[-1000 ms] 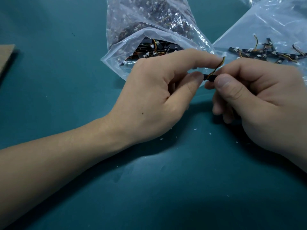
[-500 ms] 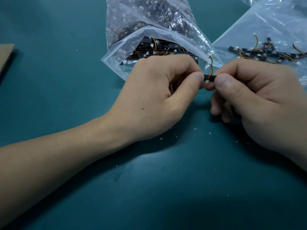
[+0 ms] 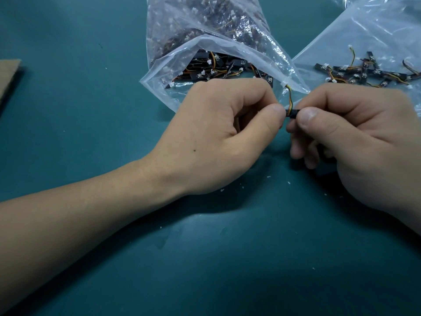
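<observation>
Teal mat (image 3: 91,115) is filling the scene, an open parts bag (image 3: 227,45) lying far behind. Left hand (image 3: 218,133) and right hand (image 3: 355,137) are pinching opposite ends of a black strip (image 3: 292,113) mid-scene, likely bracing it, its wire (image 3: 290,99) rising free.

Teal tabletop (image 3: 75,124), cardboard sheet (image 3: 8,78) at left

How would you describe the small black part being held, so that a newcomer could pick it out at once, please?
On the green mat, in front of the open plastic bag, the left hand and right hand meet thumb to thumb. Pinched between them is a short black strip, its orange-yellow wire rising to a white plug. It alone is held; its look-alikes lie in loose heaps.
</observation>
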